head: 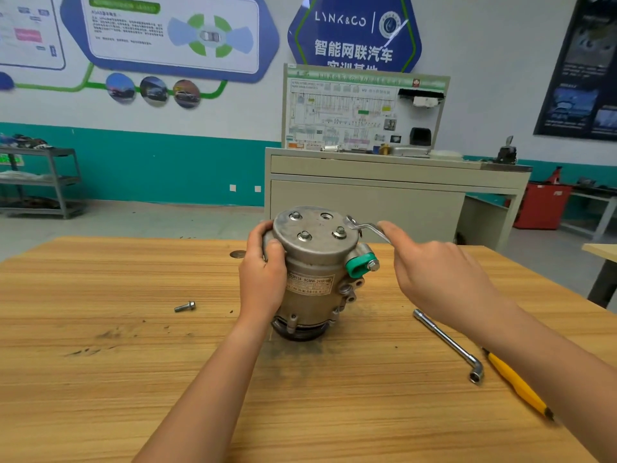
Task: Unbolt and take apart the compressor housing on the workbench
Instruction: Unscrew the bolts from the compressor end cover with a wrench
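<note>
A grey metal compressor stands upright on the wooden workbench, with several bolts in its flat top cover and a green cap on its right side. My left hand grips the housing's left side. My right hand holds the handle of a silver offset wrench, whose head sits at the right rim of the top cover. One loose bolt lies on the bench to the left of the compressor.
An L-shaped socket wrench and a yellow-handled tool lie on the bench at the right. Behind the bench stand a beige training cabinet with a wiring board, a grey shelf rack at left and a red cart at right.
</note>
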`<action>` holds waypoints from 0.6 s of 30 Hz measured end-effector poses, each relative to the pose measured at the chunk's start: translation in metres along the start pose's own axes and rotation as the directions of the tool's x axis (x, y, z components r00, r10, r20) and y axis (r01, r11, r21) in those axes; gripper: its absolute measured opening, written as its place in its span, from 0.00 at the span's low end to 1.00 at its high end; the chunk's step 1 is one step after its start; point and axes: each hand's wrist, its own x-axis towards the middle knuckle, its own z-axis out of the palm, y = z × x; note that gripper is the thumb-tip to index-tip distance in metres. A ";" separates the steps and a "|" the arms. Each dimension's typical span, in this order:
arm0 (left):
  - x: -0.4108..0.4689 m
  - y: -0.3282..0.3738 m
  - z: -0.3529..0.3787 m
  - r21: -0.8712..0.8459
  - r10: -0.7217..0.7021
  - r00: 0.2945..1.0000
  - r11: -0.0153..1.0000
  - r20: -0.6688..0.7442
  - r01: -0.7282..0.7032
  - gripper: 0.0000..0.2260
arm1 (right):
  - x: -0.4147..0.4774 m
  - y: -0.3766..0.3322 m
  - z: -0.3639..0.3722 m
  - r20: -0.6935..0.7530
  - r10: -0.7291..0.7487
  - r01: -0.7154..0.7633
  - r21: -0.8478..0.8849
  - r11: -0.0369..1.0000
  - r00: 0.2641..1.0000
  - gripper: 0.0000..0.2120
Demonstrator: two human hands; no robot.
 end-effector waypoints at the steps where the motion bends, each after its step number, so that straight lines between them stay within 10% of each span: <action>1: -0.001 0.001 0.001 0.002 -0.001 1.000 1.000 -0.005 0.001 0.15 | 0.002 -0.001 0.000 0.016 0.013 -0.013 -0.008 1.000 1.000 0.24; 18: -0.004 0.003 -0.001 0.042 0.010 1.000 0.999 -0.003 -0.010 0.21 | 0.027 -0.034 -0.021 0.110 -0.001 0.033 -0.290 0.956 0.994 0.14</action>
